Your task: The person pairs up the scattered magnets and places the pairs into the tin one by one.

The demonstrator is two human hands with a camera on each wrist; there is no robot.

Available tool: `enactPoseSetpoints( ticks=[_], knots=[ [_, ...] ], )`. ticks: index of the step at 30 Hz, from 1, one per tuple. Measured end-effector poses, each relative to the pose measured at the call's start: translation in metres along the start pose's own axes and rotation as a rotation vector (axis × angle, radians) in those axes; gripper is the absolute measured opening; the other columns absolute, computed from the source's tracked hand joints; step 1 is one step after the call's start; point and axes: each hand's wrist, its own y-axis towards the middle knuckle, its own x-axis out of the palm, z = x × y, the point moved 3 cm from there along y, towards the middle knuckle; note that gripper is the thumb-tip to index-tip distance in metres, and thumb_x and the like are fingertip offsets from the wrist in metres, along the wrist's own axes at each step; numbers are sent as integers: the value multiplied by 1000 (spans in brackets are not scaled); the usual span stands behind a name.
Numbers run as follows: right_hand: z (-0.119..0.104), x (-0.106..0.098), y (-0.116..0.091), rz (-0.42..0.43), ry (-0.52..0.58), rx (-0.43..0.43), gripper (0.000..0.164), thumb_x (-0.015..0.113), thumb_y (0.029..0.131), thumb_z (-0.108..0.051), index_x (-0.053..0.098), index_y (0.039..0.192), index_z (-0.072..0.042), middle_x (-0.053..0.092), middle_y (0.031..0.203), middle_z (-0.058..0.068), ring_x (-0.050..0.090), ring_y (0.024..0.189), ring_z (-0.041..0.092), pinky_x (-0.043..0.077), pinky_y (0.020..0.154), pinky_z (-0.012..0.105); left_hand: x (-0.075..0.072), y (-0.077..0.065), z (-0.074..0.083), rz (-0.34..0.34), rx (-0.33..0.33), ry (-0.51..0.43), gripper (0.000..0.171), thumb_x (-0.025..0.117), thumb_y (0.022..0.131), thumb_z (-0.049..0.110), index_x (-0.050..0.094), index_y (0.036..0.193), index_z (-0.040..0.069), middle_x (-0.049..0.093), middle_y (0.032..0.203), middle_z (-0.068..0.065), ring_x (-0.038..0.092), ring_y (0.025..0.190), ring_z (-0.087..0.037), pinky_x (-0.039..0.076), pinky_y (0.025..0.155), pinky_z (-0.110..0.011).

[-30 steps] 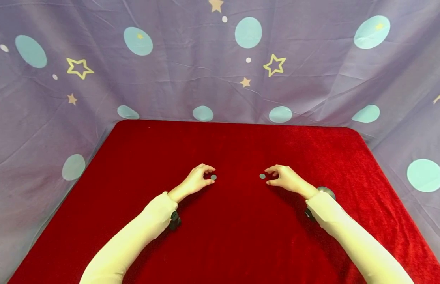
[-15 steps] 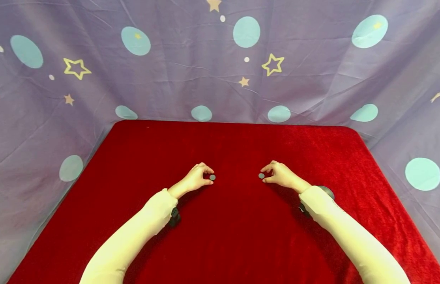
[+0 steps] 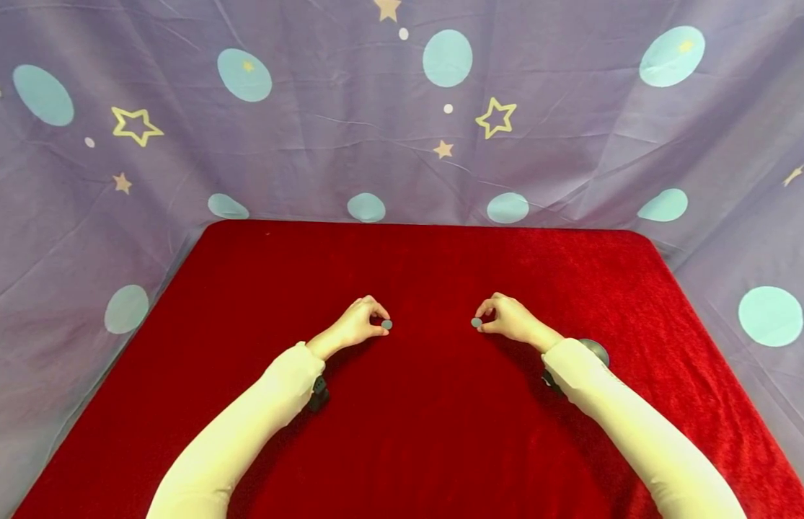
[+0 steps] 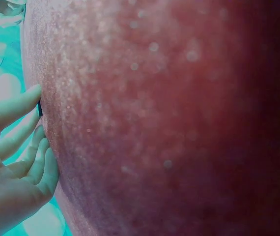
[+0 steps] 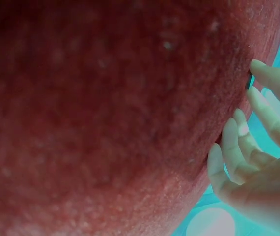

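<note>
My left hand (image 3: 358, 322) is low over the red cloth, thumb and index finger at opposite edges of a small grey disc (image 3: 386, 325), pinching it. The left wrist view shows that disc edge-on as a thin dark sliver (image 4: 40, 108) between the thumb and index fingertips. Across a gap to the right, my right hand (image 3: 510, 319) pinches a second, similar grey disc (image 3: 476, 322) the same way. Its thin edge (image 5: 249, 81) appears between two fingertips in the right wrist view, the other fingers loosely bent at the cloth.
Red velvet cloth (image 3: 427, 425) covers the table. A round, shiny grey thing (image 3: 595, 349) lies beyond the right sleeve, partly hidden by it. A purple curtain (image 3: 311, 144) with stars and dots surrounds the back and sides. Dark wrist devices (image 3: 319, 394) sit under both cuffs.
My right hand has moved left, and its thumb and fingers have closed in on its disc. The left fingers have drawn in on theirs. Both discs keep about the same place on the cloth.
</note>
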Motion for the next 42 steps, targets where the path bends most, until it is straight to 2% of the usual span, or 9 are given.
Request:
enactPoseSetpoints(
  ticks=[8, 15, 25, 32, 42],
  knots=[
    [-1, -1, 0, 6, -15, -28, 14, 71, 67, -8, 65, 78, -2, 54, 74, 6, 51, 71, 20, 42, 66, 32, 1, 3, 0, 11, 20, 20, 18, 73, 70, 9, 67, 86, 2, 54, 85, -7, 49, 84, -24, 37, 78, -35],
    [-2, -2, 0, 13, -28, -46, 13, 71, 65, -8, 65, 76, -3, 55, 73, 5, 51, 70, 19, 41, 65, 30, 1, 5, 2, 21, 70, 70, 17, 73, 70, 10, 68, 84, 2, 56, 83, -6, 49, 82, -24, 37, 78, -36],
    [-7, -2, 0, 11, -25, -61, 12, 72, 65, -9, 66, 74, -4, 54, 72, 5, 50, 68, 18, 41, 63, 29, 2, 6, 7, 30, 84, 100, 17, 73, 70, 11, 68, 84, 3, 57, 82, -6, 48, 82, -23, 37, 77, -35],
    [-11, -1, 0, -8, -19, -56, 12, 72, 65, -9, 66, 75, -4, 54, 72, 5, 50, 68, 18, 41, 63, 29, 5, 6, 12, 11, 81, 115, 19, 74, 69, 13, 68, 85, 3, 55, 83, -6, 47, 83, -23, 37, 78, -35],
    [-13, 4, 2, -28, -13, -46, 12, 72, 65, -11, 67, 75, -6, 54, 73, 3, 50, 69, 16, 41, 63, 29, 12, 9, 20, -4, 100, 95, 19, 74, 69, 14, 68, 85, 4, 54, 84, -5, 46, 82, -21, 36, 77, -34]
  ],
)
